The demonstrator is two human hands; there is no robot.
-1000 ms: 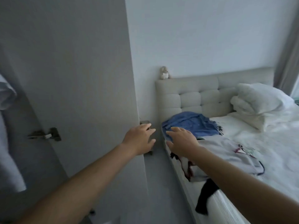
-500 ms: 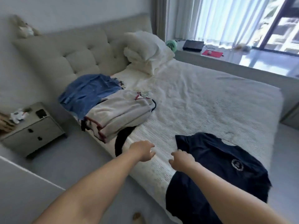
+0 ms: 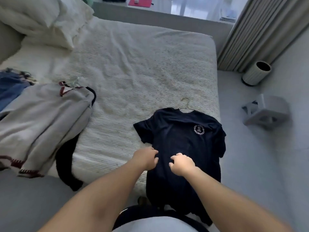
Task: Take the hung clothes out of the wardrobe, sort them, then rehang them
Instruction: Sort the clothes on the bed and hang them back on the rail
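Head: navy T-shirt [image 3: 180,141] (on hanger [image 3: 186,106])

Daylight enters from the window at top, w/ blown-out glare on the pale sill ledge [image 3: 200,10]. The rest is dim, bluish, soft; shadows weak. The dark navy T-shirt [image 3: 180,139] loses fold detail, nearly black. Motion blur smears the grey knit sweater w/ red trim [image 3: 43,118] at left. Wide-angle bending at edges; pleated beige curtain [image 3: 260,30] leans.
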